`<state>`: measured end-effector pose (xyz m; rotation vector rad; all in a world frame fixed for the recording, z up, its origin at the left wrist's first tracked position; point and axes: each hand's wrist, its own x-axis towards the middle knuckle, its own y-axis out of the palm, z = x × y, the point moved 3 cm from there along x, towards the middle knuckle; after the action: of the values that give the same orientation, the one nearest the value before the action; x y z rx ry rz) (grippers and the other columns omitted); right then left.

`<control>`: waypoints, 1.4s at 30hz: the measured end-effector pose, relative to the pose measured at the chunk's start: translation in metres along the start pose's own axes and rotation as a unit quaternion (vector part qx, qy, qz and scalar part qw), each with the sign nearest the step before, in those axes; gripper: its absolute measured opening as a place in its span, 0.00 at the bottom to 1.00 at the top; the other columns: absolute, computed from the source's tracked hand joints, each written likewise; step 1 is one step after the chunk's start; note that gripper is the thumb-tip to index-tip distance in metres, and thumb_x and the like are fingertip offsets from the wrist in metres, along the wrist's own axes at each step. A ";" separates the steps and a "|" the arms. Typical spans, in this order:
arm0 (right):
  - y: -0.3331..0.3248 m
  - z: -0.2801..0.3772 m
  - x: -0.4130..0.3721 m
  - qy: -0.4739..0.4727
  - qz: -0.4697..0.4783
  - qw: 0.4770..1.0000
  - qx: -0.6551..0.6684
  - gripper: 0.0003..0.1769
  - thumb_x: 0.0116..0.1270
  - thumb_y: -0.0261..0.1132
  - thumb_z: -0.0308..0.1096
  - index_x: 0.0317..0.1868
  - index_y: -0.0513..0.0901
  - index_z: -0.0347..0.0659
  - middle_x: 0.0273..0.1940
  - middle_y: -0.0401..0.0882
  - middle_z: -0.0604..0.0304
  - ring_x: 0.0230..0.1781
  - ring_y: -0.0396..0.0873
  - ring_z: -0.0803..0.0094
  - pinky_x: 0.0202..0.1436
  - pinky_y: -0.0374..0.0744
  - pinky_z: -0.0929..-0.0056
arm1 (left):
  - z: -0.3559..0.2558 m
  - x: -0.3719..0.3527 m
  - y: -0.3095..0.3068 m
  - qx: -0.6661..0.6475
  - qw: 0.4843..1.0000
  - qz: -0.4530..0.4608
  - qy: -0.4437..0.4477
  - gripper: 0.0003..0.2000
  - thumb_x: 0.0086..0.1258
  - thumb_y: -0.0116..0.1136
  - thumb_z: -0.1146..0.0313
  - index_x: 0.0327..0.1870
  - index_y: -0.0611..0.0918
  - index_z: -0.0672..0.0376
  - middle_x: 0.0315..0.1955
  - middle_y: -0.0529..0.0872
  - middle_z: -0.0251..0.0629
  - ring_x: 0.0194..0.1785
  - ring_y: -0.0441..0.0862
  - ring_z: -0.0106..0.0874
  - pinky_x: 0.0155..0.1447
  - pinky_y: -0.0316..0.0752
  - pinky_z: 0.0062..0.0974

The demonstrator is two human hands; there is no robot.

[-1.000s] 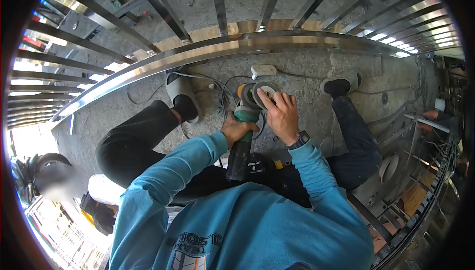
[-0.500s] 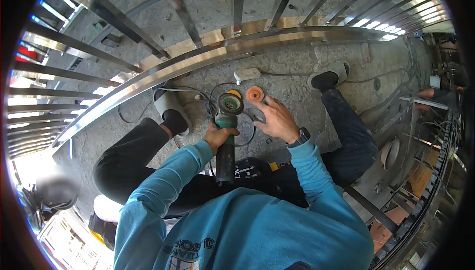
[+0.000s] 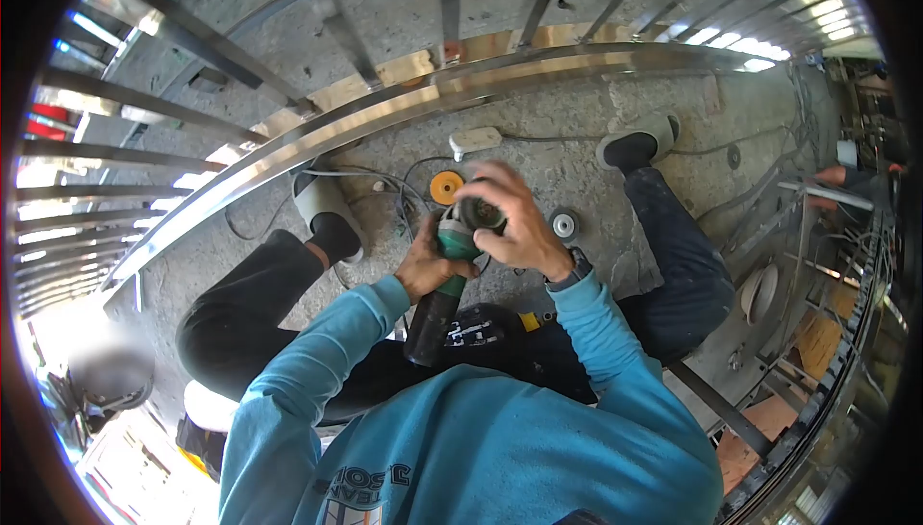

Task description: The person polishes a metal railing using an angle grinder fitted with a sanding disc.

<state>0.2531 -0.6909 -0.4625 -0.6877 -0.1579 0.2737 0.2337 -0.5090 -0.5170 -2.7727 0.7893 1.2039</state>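
My left hand (image 3: 432, 261) is wrapped round the green and black body of an angle grinder (image 3: 440, 309), which tilts with its head up and to the right. Over the grinder's dark round head (image 3: 481, 212) curve the fingers of my right hand (image 3: 519, 222), gripping its rim. A yellow-orange disc (image 3: 446, 187) lies on the floor just above the tool. To the right of my right hand is a grey disc (image 3: 564, 224) with a pale centre, flat on the concrete.
A shiny metal frame (image 3: 538, 65) with bars curves across the top and left. A white power strip (image 3: 475, 140) and cables lie on the floor before my feet. At the right, a person's hand (image 3: 829, 176) shows beside metal pieces.
My right hand has moved left and up onto the grinder head, which has tilted rightward. The orange disc it was beside no longer shows; the yellow-orange and grey discs are now uncovered.
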 end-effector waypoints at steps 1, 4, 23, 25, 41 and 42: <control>-0.003 0.003 0.002 -0.003 -0.039 0.999 -0.019 0.31 0.57 0.71 0.39 0.63 0.79 0.44 0.62 0.73 0.41 0.66 0.73 0.42 0.67 0.73 0.46 | -0.001 0.001 0.000 0.005 1.000 0.005 0.010 0.57 0.42 0.80 0.73 0.78 0.57 0.64 0.57 0.80 0.48 0.59 0.81 0.40 0.62 0.79 0.37; -0.001 0.012 -0.001 0.123 -0.026 0.991 -0.037 0.31 0.64 0.71 0.46 0.62 0.79 0.38 0.57 0.75 0.45 0.59 0.76 0.48 0.59 0.77 0.48 | -0.004 0.007 -0.007 0.090 0.995 -0.005 0.050 0.56 0.40 0.81 0.70 0.76 0.61 0.63 0.61 0.76 0.52 0.64 0.77 0.46 0.69 0.75 0.38; 0.019 0.017 -0.003 0.043 -0.172 0.984 -0.026 0.34 0.69 0.72 0.44 0.67 0.71 0.33 0.57 0.76 0.45 0.59 0.77 0.50 0.68 0.70 0.51 | 0.001 0.009 -0.026 0.257 0.940 -0.136 0.176 0.48 0.48 0.78 0.62 0.74 0.63 0.45 0.66 0.69 0.55 0.62 0.77 0.62 0.67 0.76 0.53; 0.031 -0.011 -0.012 0.146 -0.132 0.978 0.063 0.40 0.70 0.71 0.49 0.71 0.66 0.31 0.60 0.75 0.41 0.62 0.76 0.52 0.70 0.70 0.54 | -0.010 0.004 -0.028 0.258 0.942 -0.145 0.156 0.48 0.49 0.78 0.62 0.74 0.63 0.44 0.67 0.68 0.54 0.62 0.78 0.62 0.66 0.76 0.53; 0.051 -0.019 -0.020 0.230 -0.056 0.924 0.301 0.38 0.70 0.71 0.48 0.67 0.61 0.36 0.55 0.68 0.52 0.54 0.71 0.68 0.54 0.78 0.68 | -0.003 0.000 -0.023 0.269 0.940 -0.142 0.153 0.47 0.50 0.77 0.63 0.74 0.62 0.48 0.62 0.71 0.54 0.58 0.80 0.62 0.62 0.78 0.55; 0.052 -0.019 -0.021 0.233 -0.058 0.922 0.303 0.38 0.70 0.71 0.48 0.67 0.61 0.36 0.55 0.68 0.52 0.54 0.71 0.68 0.54 0.78 0.68 | -0.003 -0.001 -0.023 0.271 0.940 -0.140 0.151 0.47 0.50 0.77 0.63 0.74 0.62 0.48 0.62 0.71 0.54 0.58 0.80 0.62 0.62 0.78 0.55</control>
<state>0.2273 -0.6706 -0.5118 -0.1105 0.3339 0.0293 0.2462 -0.4894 -0.5183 -2.5020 0.5933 0.4278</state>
